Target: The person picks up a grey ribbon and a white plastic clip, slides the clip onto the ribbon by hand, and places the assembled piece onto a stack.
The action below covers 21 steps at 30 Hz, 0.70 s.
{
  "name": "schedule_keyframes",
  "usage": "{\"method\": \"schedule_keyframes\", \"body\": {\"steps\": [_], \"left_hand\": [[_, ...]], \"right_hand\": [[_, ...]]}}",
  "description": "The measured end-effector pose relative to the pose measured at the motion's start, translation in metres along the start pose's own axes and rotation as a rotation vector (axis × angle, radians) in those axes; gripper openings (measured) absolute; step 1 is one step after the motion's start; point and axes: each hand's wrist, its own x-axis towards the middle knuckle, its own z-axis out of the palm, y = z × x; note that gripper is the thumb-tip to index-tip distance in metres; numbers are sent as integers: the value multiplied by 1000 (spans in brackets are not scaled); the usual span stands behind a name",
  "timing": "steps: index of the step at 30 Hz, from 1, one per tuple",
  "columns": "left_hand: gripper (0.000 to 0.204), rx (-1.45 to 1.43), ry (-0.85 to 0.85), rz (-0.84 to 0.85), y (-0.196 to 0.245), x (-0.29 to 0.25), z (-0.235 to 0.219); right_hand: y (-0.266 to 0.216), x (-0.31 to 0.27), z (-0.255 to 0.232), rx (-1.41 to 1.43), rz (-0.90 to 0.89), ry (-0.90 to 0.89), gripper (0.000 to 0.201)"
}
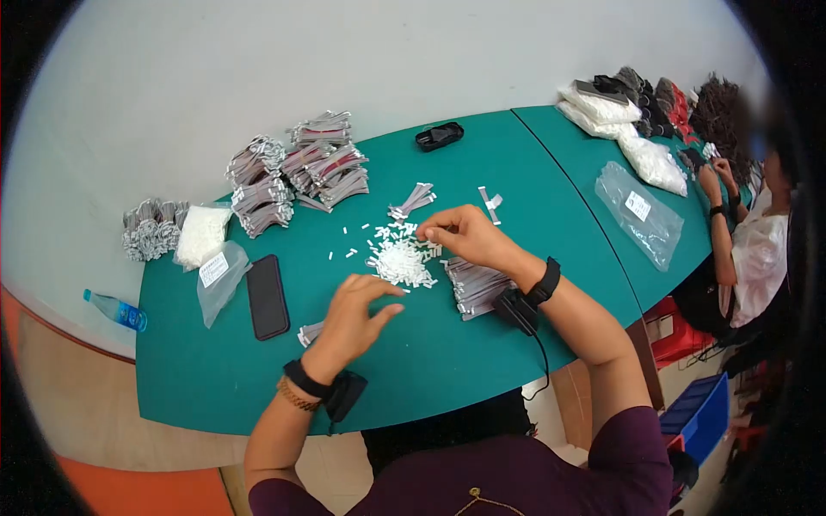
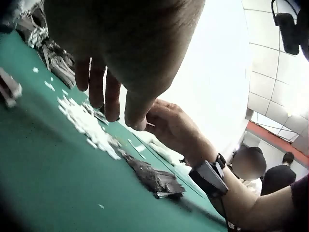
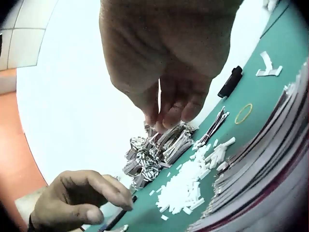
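A heap of small white plastic pieces (image 1: 402, 262) lies on the green table. Over its right edge, my right hand (image 1: 469, 236) has thumb and fingertips together; in the left wrist view a small white piece (image 2: 151, 125) shows at those fingertips. My left hand (image 1: 351, 316) hovers at the heap's near left side, thumb and fingers apart with nothing between them. A bundle of flat grey ribbon cables (image 1: 475, 288) lies under my right wrist. Behind the heap is a smaller cable bunch (image 1: 413, 199), and more cable ends (image 1: 310, 334) show beside my left hand.
Stacked cable bundles (image 1: 323, 163) stand at the back left, near a bag of white pieces (image 1: 204, 236) and a phone (image 1: 268, 297). A black object (image 1: 439, 136) and a loose cable piece (image 1: 490, 206) lie farther back. Another person (image 1: 748, 249) sits at the right.
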Motion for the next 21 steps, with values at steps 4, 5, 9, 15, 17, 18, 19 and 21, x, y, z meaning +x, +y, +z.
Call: {"method": "schedule_keyframes", "body": {"steps": [4,5,9,15,17,18,19,21], "left_hand": [[25,-103,-56,-11,18,23,45],[26,-105,-69,-16,20,27,53],[23,-29,-100,-39,24,32,67],[20,-75,-75,-50,19,33,74],[22,-110,-85,-62,20,32,75],[22,-128,-67,-78,21,32,74],[23,-149,-51,-91,23,33,73],[24,-197,-25,-67,28,34,72]], "right_hand": [[13,-2,-5,205,-3,76,18],[15,-3,-5,218,-13,86,19],[17,-6,-6,269,-8,97,19],[22,-8,-7,277,9,54,19],[19,-9,-7,293,16,41,20],[16,-9,-8,413,78,39,20],[12,-9,-9,530,142,43,21],[11,-10,-9,706,235,46,22]]}}
